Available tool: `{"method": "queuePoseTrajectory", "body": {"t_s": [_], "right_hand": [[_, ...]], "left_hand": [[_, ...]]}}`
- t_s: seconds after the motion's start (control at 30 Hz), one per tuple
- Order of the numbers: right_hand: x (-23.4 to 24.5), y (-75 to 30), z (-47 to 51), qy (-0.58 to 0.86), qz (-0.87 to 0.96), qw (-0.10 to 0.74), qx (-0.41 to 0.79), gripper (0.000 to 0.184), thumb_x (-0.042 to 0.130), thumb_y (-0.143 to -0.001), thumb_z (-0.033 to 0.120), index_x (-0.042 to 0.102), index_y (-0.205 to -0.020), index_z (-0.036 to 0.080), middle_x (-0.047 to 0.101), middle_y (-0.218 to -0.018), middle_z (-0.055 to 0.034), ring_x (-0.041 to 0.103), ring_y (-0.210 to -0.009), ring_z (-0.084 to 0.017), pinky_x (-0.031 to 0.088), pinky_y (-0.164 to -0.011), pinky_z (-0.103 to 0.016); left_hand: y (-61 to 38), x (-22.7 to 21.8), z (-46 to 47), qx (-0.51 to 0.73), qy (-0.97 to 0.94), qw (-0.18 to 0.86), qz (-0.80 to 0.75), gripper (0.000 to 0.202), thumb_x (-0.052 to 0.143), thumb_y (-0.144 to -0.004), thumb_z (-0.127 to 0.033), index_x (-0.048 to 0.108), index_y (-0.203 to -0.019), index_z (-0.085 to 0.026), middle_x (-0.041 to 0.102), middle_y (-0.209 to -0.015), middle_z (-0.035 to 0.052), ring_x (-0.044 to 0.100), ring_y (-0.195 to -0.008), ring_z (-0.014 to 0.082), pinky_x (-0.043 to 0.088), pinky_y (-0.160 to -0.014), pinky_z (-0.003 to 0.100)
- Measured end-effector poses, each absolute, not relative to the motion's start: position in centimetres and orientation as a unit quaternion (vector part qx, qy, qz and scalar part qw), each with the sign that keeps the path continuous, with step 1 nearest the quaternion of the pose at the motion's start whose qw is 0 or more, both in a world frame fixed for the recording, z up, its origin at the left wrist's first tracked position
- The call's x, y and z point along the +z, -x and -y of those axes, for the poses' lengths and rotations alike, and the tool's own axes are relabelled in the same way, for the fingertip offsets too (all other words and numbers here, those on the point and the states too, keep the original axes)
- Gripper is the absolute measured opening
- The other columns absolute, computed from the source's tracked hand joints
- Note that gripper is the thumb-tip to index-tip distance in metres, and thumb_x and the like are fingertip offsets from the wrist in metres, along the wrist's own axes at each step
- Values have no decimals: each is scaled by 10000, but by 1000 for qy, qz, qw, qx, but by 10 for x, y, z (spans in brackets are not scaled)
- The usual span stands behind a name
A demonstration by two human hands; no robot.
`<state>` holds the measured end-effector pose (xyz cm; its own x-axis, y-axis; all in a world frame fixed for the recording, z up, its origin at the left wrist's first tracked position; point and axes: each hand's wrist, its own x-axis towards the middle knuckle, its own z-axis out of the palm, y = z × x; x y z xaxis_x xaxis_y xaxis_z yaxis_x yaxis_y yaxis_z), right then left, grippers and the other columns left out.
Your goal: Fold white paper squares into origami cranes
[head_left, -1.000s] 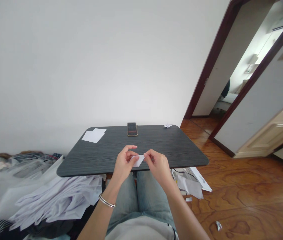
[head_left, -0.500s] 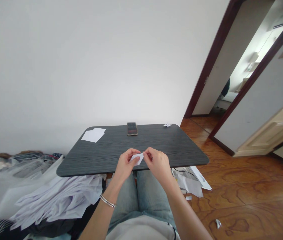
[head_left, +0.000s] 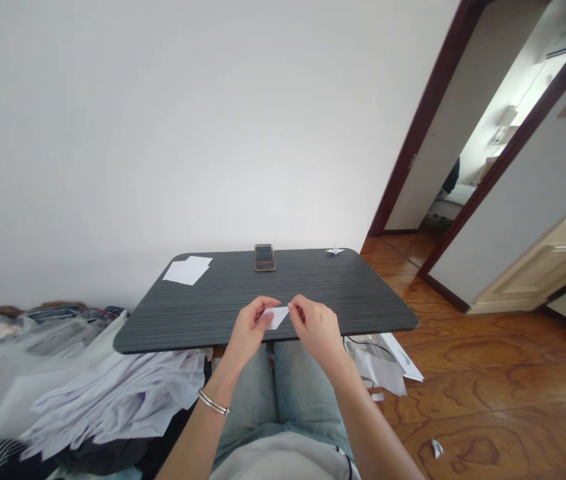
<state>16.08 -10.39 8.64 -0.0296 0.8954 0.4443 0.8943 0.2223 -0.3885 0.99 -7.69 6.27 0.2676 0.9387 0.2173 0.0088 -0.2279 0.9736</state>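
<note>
Where the left hand (head_left: 247, 328) grips: white paper (head_left: 277, 317), lower centre of the frame, between thumb and fingers.
Right hand (head_left: 317, 324): thumb and forefinger closed, apparently on the paper's tip (head_left: 285, 309).
Crease: probably being worked at that tip; the next move calls for a firm left pinch.
Paper: points right and slightly up, long axis seemingly slanting from lower left; left end hidden.
Beyond: dark table (head_left: 353, 293), phone (head_left: 265, 259).

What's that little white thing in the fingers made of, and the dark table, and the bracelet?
The white piece looks like matte paper: thin, straight-edged. The tabletop may be wood or wood-look laminate, dull and dark with fine grain lines; I can't tell which. The bracelet is probably polished metal, since it's silvery and shiny.
</note>
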Motion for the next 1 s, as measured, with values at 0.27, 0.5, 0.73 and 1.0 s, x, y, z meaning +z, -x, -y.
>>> {"method": "queuePoseTrajectory", "body": {"t_s": [0.27,0.5,0.73,1.0], "right_hand": [[85,-158,105,608,725,322,45,237,415,-877,229,567,-697,209,615,-583,2,561,-533,-148,263,-514,-228],[85,-160,103,584,720,356,120,306,376,-896,242,542,-641,205,589,-535,18,540,-505,-130,305,-533,-212],[80,-160,99,576,714,379,121,251,436,-860,251,550,-642,199,571,-506,19,503,-464,-125,321,-528,-215],[74,-161,93,579,686,408,165,243,439,-863,303,551,-674,200,582,-523,18,522,-469,-126,341,-510,-201]], "left_hand": [[-15,64,76,451,-618,457,-454,257,640,-693,-380,637,-706,-124,582,-603,5,462,-518,104,309,-476,196],[-13,68,78,441,-627,449,-459,238,624,-698,-369,607,-678,-132,537,-570,-19,405,-482,88,268,-459,196],[-17,70,78,445,-643,429,-453,242,614,-705,-373,628,-691,-131,566,-596,1,453,-528,110,308,-481,201],[-13,65,74,415,-678,392,-463,307,547,-762,-405,619,-681,-118,553,-581,4,444,-543,118,314,-501,206]]}}
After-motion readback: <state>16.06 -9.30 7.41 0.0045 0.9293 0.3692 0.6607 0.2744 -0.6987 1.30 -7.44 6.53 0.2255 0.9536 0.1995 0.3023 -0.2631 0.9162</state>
